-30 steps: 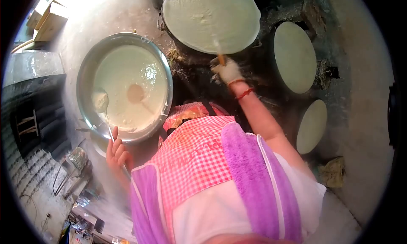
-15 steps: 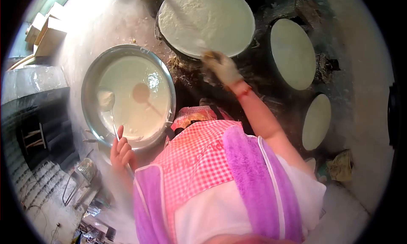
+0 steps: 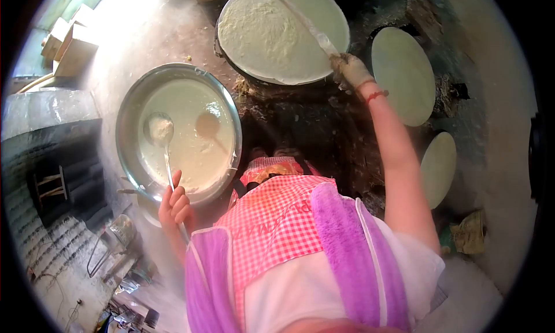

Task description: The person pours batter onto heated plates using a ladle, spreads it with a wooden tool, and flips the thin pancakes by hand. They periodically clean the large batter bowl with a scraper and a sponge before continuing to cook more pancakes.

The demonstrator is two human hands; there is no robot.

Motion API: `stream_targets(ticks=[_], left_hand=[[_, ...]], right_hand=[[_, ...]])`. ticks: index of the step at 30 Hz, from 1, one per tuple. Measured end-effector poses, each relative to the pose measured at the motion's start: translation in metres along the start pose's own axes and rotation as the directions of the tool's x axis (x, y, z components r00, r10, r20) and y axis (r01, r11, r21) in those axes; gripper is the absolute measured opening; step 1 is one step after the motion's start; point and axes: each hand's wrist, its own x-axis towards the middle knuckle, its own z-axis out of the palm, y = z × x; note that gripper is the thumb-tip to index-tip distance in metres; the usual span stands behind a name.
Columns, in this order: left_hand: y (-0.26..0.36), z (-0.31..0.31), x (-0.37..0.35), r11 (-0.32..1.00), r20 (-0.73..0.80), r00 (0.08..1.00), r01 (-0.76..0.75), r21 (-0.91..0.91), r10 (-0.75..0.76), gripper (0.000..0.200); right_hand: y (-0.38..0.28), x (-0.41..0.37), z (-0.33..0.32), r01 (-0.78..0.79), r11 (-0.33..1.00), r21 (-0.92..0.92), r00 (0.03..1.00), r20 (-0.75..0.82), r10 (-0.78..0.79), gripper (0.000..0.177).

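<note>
My left hand (image 3: 177, 207) is closed round the handle of a ladle (image 3: 168, 162), whose bowl is above the pale batter (image 3: 185, 153) and has some whitish stuff in it. The batter fills a wide metal basin (image 3: 122, 137). At the right edge of a round white surface (image 3: 254, 32), my gloved right hand (image 3: 351, 71) grips a long flat stick (image 3: 306, 23). The stick lies slantwise over this surface, pointing up and left. A lumpy white layer covers the surface's left part.
Two more round pale surfaces, one upper right (image 3: 403, 75) and one lower right (image 3: 439, 170), sit beyond my right arm. Cardboard boxes (image 3: 75, 49) stand at the upper left. A metal container (image 3: 120, 232) is at the lower left, and a crumpled bag (image 3: 469, 233) at the lower right.
My right hand has moved right and slightly up, bringing the stick across the round surface. The ladle's bowl has shifted right over the basin, still in my left hand.
</note>
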Motion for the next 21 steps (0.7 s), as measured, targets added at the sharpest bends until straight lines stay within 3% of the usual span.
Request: stream_targets(ticks=[1,3,5,6,8,9,12,13,15,16,18,21], left_hand=[[-0.003,-0.001,-0.002,1.000,-0.001,1.000,-0.003,0.003,0.003,0.044],[-0.016,0.005,-0.004,0.999,-0.039,0.998,-0.045,-0.018,0.044,0.044],[-0.026,0.008,-0.007,0.996,-0.080,0.993,-0.084,-0.037,0.081,0.044],[-0.028,0.007,-0.005,0.995,-0.077,0.994,-0.083,-0.058,0.078,0.044],[-0.034,0.011,-0.002,0.994,-0.076,0.994,-0.084,-0.077,0.078,0.044],[-0.038,0.015,0.000,0.994,-0.086,0.993,-0.084,-0.075,0.077,0.042],[-0.053,0.021,0.009,0.995,-0.083,0.993,-0.087,-0.053,0.083,0.042],[-0.056,0.022,0.012,0.996,-0.069,0.994,-0.083,-0.030,0.081,0.042],[-0.059,0.022,0.017,0.996,-0.052,0.995,-0.083,-0.012,0.083,0.042],[-0.062,0.020,0.017,0.997,-0.045,0.996,-0.083,0.006,0.083,0.042],[-0.065,0.020,0.020,0.998,-0.040,0.997,-0.064,0.019,0.065,0.041],[-0.067,0.021,0.030,0.998,-0.035,0.999,-0.036,0.044,0.037,0.041]], right_hand=[[-0.001,0.004,-0.002,0.034,0.998,-0.051,0.999,0.010,-0.033,0.040],[-0.029,-0.003,-0.012,-0.079,0.992,-0.098,0.989,0.119,0.090,0.045],[-0.026,0.004,-0.020,-0.069,0.992,-0.103,0.987,0.141,0.083,0.045],[-0.016,0.010,-0.024,0.019,0.982,-0.187,0.990,0.141,0.007,0.045],[-0.030,-0.004,-0.031,-0.138,0.967,-0.212,0.957,0.222,0.186,0.048],[-0.027,-0.011,-0.033,-0.135,0.968,-0.212,0.957,0.226,0.183,0.048],[0.033,-0.011,-0.040,0.206,0.918,-0.339,0.970,0.191,-0.148,0.048],[0.048,-0.022,-0.042,0.217,0.903,-0.372,0.969,0.192,-0.154,0.047],[0.065,-0.047,-0.044,0.292,0.946,-0.137,0.948,0.172,-0.268,0.046],[0.074,-0.047,-0.042,0.296,0.945,-0.137,0.946,0.178,-0.270,0.046],[0.088,-0.050,-0.038,0.103,0.964,-0.244,0.994,0.058,-0.092,0.046],[0.041,-0.058,-0.036,-0.006,0.987,-0.162,0.990,0.135,0.028,0.047]])
